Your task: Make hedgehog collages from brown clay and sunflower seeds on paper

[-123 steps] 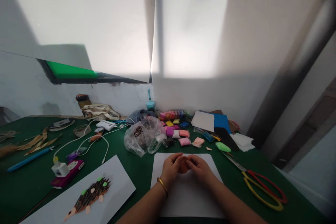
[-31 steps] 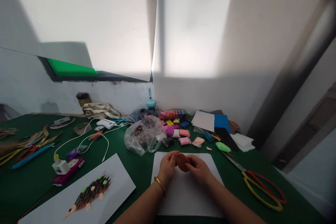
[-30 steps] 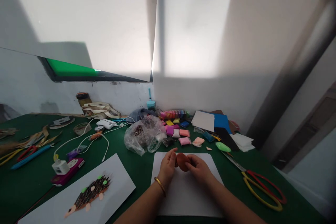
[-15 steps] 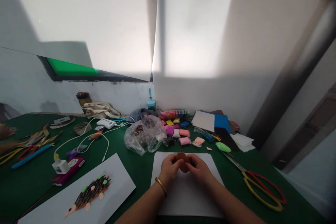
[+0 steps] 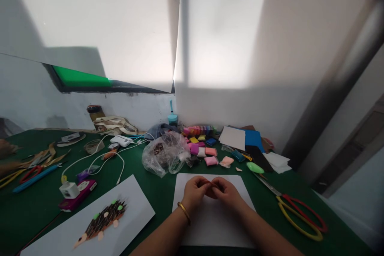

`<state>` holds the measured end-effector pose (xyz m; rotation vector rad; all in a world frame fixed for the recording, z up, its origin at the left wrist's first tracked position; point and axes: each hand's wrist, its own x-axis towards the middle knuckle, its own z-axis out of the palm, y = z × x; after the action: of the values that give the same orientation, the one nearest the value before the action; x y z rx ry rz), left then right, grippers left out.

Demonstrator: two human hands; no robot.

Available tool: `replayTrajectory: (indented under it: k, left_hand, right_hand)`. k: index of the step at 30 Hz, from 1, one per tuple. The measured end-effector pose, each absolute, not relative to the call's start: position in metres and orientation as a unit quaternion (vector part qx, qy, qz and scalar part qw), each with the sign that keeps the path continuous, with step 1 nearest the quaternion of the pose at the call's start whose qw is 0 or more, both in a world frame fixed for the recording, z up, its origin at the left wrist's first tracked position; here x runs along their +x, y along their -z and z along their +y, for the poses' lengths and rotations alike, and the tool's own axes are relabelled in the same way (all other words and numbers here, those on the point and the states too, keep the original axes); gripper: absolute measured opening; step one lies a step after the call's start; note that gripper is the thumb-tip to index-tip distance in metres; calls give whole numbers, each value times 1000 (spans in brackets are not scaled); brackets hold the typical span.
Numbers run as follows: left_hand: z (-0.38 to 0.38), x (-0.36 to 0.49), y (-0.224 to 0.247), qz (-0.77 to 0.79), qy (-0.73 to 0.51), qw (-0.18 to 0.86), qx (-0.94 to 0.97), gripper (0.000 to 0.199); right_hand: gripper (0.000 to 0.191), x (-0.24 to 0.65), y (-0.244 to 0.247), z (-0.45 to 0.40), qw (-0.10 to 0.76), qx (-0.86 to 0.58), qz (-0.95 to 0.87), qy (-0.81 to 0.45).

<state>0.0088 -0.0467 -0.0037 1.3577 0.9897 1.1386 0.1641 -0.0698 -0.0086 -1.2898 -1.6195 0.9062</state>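
A flat brown piece of modelling clay (image 5: 211,193) is pinched between my two hands, above a white sheet (image 5: 217,224). My left hand (image 5: 195,190), with a gold bangle on its wrist, grips the clay's left side between thumb and fingers. On the other side my right hand (image 5: 226,192) holds it the same way, the two thumbs nearly meeting. Fingers hide much of the clay. Left of the hands lies a white board (image 5: 132,208) bearing a hedgehog picture (image 5: 105,222), with dark spines and green and pale pink dots.
Red-and-yellow scissors (image 5: 300,216) lie at right beside a green clay packet (image 5: 255,168). Coloured clay packets (image 5: 211,161) and a clear plastic bag (image 5: 165,154) stand behind the sheet. A purple power strip (image 5: 78,196) with cables sits left. At the far left edge shows another person's hand (image 5: 7,148).
The brown clay has tilted and bent between my fingers, so less of its flat face shows. My hands stay in about the same place. The other person's hand at far left has shifted slightly.
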Motion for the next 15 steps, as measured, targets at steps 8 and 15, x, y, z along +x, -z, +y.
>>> replayTrajectory:
  k: [8,15]
  left_hand:
    - [-49,5,-2,408,-490,481,602,34]
    - [-49,7,5,446,-473,441,618,18]
  right_hand:
    - [20,163,1,-76,414,-529,-642,-368]
    - [13,163,6,-73,408,-528,-652,-359]
